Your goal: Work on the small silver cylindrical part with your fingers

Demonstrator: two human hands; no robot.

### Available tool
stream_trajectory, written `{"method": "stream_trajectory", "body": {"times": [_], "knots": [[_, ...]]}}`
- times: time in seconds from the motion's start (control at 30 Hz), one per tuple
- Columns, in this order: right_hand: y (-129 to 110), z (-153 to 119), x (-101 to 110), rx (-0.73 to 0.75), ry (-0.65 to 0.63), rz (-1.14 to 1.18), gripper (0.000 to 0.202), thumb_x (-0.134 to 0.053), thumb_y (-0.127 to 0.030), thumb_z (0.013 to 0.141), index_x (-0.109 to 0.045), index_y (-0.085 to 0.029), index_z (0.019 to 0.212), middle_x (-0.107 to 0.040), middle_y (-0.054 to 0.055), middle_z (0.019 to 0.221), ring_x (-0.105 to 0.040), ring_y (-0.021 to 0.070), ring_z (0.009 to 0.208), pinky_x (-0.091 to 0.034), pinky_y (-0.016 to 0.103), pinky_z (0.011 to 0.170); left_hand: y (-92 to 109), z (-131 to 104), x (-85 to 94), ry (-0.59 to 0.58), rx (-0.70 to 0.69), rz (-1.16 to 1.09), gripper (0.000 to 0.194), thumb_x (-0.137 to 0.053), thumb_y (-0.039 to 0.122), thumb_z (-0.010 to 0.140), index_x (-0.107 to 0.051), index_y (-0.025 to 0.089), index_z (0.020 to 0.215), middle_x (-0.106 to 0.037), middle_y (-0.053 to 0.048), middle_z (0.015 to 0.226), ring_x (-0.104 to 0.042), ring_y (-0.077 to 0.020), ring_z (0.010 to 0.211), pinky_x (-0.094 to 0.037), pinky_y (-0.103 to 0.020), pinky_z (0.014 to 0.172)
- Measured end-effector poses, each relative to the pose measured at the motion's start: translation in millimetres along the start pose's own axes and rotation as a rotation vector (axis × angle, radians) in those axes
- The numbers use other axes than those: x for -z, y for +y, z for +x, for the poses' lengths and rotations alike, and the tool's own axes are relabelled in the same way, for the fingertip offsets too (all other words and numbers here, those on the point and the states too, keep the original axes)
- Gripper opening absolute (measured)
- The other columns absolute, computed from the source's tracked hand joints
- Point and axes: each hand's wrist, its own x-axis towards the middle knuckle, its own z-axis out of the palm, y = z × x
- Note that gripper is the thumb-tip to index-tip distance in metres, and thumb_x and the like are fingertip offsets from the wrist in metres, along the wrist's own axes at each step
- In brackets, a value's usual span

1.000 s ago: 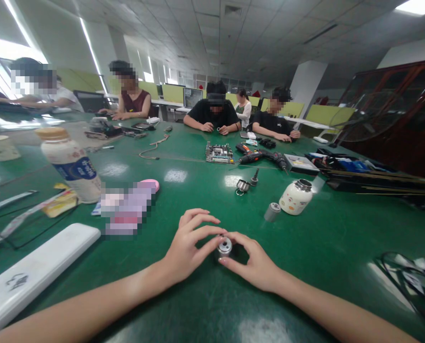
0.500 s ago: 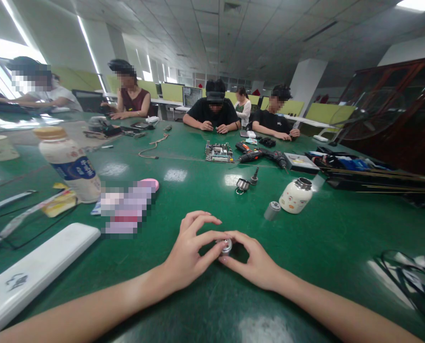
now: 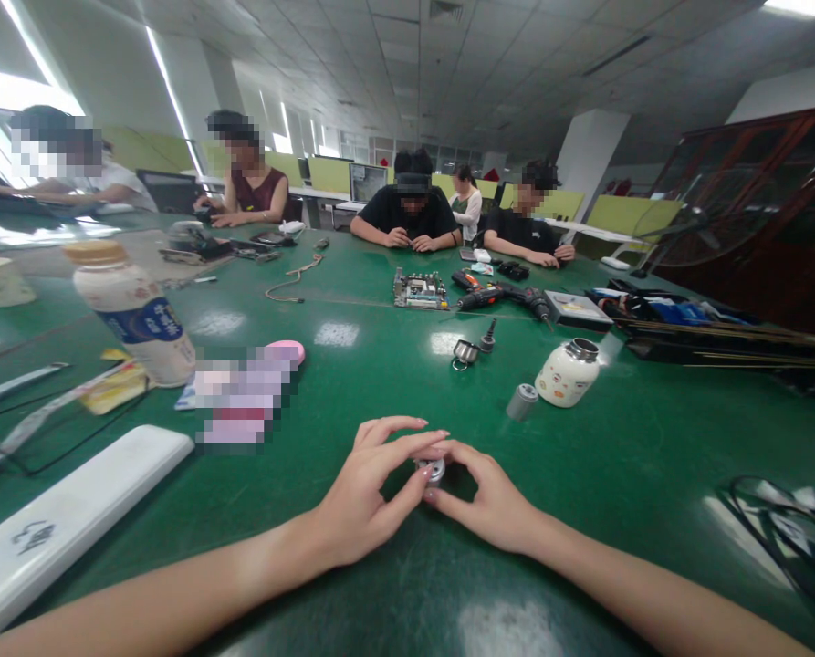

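Between my two hands a small silver metal cylinder (image 3: 435, 474) stands on the green table, partly hidden by fingers. Its top carries a raised ring with dark openings. My right hand (image 3: 496, 500) pinches its side between thumb and index finger. My left hand (image 3: 366, 484) has its thumb at the top rim and its index finger curled behind, closed round the cylinder from the left. A similar silver cylinder (image 3: 522, 402) stands farther back on the right, next to a cream patterned flask (image 3: 568, 374) without a lid.
A white power strip (image 3: 71, 529), a milk bottle (image 3: 140, 319) and a pink-edged phone-like item (image 3: 253, 392) lie left. Ahead are a steel strainer-like part (image 3: 464, 353), a circuit board (image 3: 421, 290) and power drills (image 3: 503, 297). Black cable (image 3: 790, 538) lies right. Several people sit across the table.
My left index finger has come down closer to my right fingertips, and its other fingers have lowered slightly. The cylinder stays in nearly the same place.
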Motion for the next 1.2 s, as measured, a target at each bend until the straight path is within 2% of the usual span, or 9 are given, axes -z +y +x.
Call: {"method": "stream_trajectory", "body": {"times": [0.1,0.27,0.43,0.53,0.63,0.77,0.87,1.0,1.2], "knots": [[-1,0,0,-0.002,0.003,-0.001,0.033,-0.071,-0.028,0.085,-0.063,-0.022,0.117,-0.070,0.005,0.110,-0.064,0.0218,0.103,-0.049,0.037,0.093,1,4,-0.5,0.006,0.047,-0.040,0.036,-0.059,0.017,0.090,-0.061,0.026,0.126,-0.071,-0.006,0.117,-0.055,-0.0240,0.118,-0.042,-0.041,0.099],[-5,1,1,-0.016,-0.009,-0.007,0.037,-0.071,-0.029,0.085,-0.062,-0.023,0.119,-0.069,0.006,0.117,-0.064,0.0223,0.106,-0.049,0.037,0.094,8,16,1.2,0.020,0.195,-0.150,0.021,-0.065,0.024,0.088,-0.065,0.025,0.109,-0.077,-0.002,0.092,-0.065,-0.0240,0.100,-0.045,-0.042,0.091],[-3,0,0,-0.035,-0.006,-0.032,0.037,-0.072,-0.032,0.084,-0.062,-0.023,0.119,-0.069,0.005,0.115,-0.064,0.0224,0.104,-0.049,0.038,0.093,12,19,1.5,0.071,0.263,-0.226,0.017,-0.066,0.025,0.087,-0.061,0.024,0.103,-0.078,-0.001,0.086,-0.070,-0.0230,0.093,-0.046,-0.041,0.092],[-1,0,1,-0.043,-0.017,-0.028,0.038,-0.072,-0.032,0.084,-0.062,-0.024,0.119,-0.070,0.005,0.113,-0.064,0.0223,0.101,-0.050,0.037,0.091,6,19,3.6,0.164,0.268,-0.219,0.017,-0.065,0.026,0.087,-0.059,0.022,0.103,-0.077,-0.002,0.086,-0.072,-0.0222,0.088,-0.045,-0.040,0.091],[-3,1,2,-0.048,-0.029,-0.014,0.041,-0.073,-0.030,0.083,-0.061,-0.024,0.122,-0.069,0.005,0.114,-0.064,0.0218,0.101,-0.050,0.037,0.092,-11,19,6.3,0.229,0.288,-0.059,0.014,-0.066,0.027,0.086,-0.060,0.022,0.099,-0.078,-0.002,0.088,-0.070,-0.0237,0.091,-0.042,-0.042,0.091],[-6,1,3,-0.063,-0.032,-0.016,0.040,-0.073,-0.029,0.083,-0.062,-0.025,0.121,-0.069,0.005,0.115,-0.064,0.0220,0.102,-0.049,0.038,0.094,-36,18,7.0,0.112,0.358,0.098,0.016,-0.072,0.023,0.082,-0.062,0.023,0.095,-0.079,0.002,0.084,-0.067,-0.0250,0.094,-0.041,-0.043,0.089],[-6,1,3,-0.066,-0.034,-0.017,0.040,-0.073,-0.030,0.083,-0.062,-0.024,0.120,-0.069,0.005,0.115,-0.064,0.0224,0.103,-0.049,0.038,0.095,-44,16,6.1,0.047,0.402,0.123,0.022,-0.074,0.026,0.081,-0.064,0.024,0.101,-0.079,0.001,0.089,-0.065,-0.0255,0.098,-0.042,-0.042,0.088],[-5,1,3,-0.069,-0.032,-0.018,0.040,-0.073,-0.030,0.083,-0.063,-0.024,0.120,-0.069,0.005,0.114,-0.064,0.0225,0.102,-0.049,0.038,0.095,-44,13,5.5,0.067,0.396,0.188,0.034,-0.079,0.030,0.076,-0.066,0.027,0.107,-0.079,0.000,0.096,-0.062,-0.0276,0.102,-0.041,-0.044,0.090],[-5,1,3,-0.068,-0.027,-0.015,0.040,-0.073,-0.029,0.082,-0.063,-0.024,0.120,-0.070,0.005,0.114,-0.064,0.0224,0.102,-0.049,0.038,0.094,-40,15,6.9,0.122,0.373,0.140,0.018,-0.076,0.028,0.079,-0.069,0.026,0.095,-0.079,0.001,0.083,-0.063,-0.0267,0.095,-0.043,-0.045,0.089]]}}
